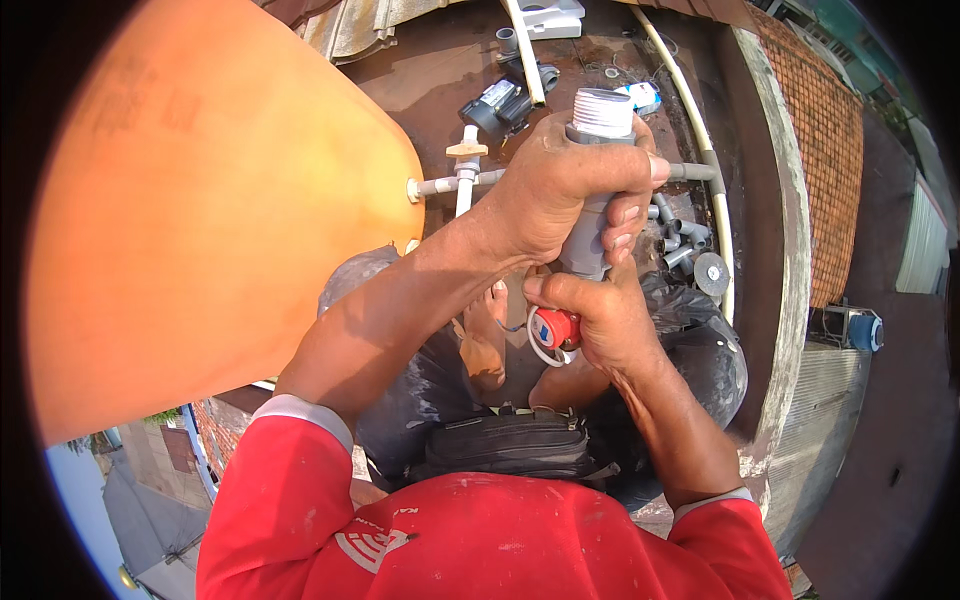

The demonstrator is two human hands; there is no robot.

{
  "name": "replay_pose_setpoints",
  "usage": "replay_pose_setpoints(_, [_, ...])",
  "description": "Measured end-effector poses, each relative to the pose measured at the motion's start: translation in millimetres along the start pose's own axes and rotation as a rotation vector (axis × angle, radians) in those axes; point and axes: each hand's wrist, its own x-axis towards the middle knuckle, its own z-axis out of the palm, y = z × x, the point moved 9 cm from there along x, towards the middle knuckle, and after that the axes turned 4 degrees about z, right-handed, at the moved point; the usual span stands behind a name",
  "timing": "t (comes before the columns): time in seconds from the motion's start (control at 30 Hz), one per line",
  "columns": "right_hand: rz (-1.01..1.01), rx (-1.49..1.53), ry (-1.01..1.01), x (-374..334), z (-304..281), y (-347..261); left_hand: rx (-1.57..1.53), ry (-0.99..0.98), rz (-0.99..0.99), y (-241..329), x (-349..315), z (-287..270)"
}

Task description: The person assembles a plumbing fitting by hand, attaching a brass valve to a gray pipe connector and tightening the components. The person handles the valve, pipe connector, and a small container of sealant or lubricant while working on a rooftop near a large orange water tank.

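Note:
A grey plastic pipe fitting [587,235] stands tilted upright in front of me. Its threaded top end [603,112] is white and looks wrapped in thread tape. My left hand [575,185] is closed round the fitting's upper part, thumb across the front. Lower down, my right hand [600,305] is closed at its bottom end, the thumb pressed against it. Just under the right thumb sits a small red round piece [556,329] with a blue mark and a white ring [538,350] beside it; how it is held is partly hidden.
A big orange tank [230,200] fills the left side; a valve with an orange handle [467,150] sits on its pipe. Ahead lie a black pump [497,106] and a white pipe [526,55]. Grey fittings [684,240] and a grey disc [711,273] lie right, before a low wall [785,200].

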Motion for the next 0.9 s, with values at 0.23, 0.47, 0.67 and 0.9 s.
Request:
replay_pose_setpoints(0.23, [-0.163,-0.158,0.152,13,-17,-6,0.112,0.074,0.058,1,6,-5])
replay_pose_setpoints(0.47, [-0.248,-0.547,0.401,33,-37,-23,0.284,0.28,0.221,0,28,-29])
replay_pose_setpoints(0.67, [-0.346,-0.852,0.691,57,-75,-13,0.273,0.607,0.187,-40,41,-63])
replay_pose_setpoints(0.9, [0.079,0.119,-0.158,33,-17,11,-0.248,-0.324,-0.074,-30,20,-17])
